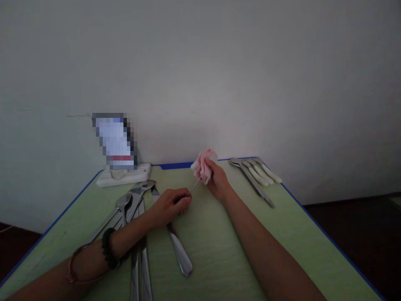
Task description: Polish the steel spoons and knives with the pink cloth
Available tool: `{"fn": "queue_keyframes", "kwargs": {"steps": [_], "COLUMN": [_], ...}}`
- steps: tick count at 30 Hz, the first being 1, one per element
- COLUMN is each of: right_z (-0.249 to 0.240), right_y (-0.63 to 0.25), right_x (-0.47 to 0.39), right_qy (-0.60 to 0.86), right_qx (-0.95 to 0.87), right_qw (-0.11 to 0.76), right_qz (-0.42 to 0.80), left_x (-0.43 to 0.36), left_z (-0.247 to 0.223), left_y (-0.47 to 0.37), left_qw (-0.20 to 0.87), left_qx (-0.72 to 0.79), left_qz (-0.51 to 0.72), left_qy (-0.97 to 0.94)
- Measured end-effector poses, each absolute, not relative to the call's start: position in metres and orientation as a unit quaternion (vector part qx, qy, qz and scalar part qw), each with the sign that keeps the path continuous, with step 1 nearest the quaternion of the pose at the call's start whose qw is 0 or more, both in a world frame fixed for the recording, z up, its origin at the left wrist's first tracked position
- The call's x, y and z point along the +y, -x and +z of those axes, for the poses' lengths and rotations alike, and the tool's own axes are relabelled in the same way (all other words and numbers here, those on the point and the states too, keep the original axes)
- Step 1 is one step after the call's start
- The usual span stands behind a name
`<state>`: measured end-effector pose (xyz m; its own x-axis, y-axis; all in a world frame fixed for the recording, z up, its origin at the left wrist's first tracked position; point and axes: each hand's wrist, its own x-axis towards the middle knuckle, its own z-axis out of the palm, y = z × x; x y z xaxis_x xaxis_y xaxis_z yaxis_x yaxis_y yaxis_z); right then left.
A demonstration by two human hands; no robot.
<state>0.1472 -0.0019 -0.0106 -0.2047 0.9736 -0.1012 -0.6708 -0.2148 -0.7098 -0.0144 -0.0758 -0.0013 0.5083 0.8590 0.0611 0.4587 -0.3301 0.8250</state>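
Note:
My left hand (171,205) is closed around one end of a thin metal piece of cutlery (196,184), held above the middle of the table. A crumpled pink-and-white cloth (203,166) is wrapped over the other end, so I cannot tell whether it is a spoon or a fork. My right hand (218,177) grips that cloth from the right. Beneath my left hand and forearm lies a loose pile of metal cutlery, with a spoon (124,201) and a broad metal handle (181,255) showing.
On the green table (216,255) with a blue edge, several pale-handled utensils (258,173) and long metal ones (255,184) lie at the back right. A blurred-out phone (114,140) leans upright at the back left on a white block (125,175). A wall stands behind.

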Motion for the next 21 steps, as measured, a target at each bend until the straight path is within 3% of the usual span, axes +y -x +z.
{"fn": "queue_keyframes", "kwargs": {"steps": [8, 15, 21], "right_z": [-0.013, -0.017, -0.016], "right_y": [-0.155, -0.153, -0.156], "right_x": [0.006, -0.001, -0.006], "right_qy": [0.246, 0.258, 0.290], "right_qx": [-0.234, -0.337, -0.527], "right_qw": [0.607, 0.545, 0.435], "right_qz": [0.719, 0.723, 0.670], "left_x": [-0.078, -0.076, -0.074], "left_z": [0.000, -0.004, -0.008], "left_y": [0.015, 0.014, 0.013], "left_qw": [0.416, 0.423, 0.478], "left_qx": [0.434, 0.446, 0.457], "left_qz": [0.239, 0.258, 0.285], "left_qy": [-0.762, -0.745, -0.694]}}
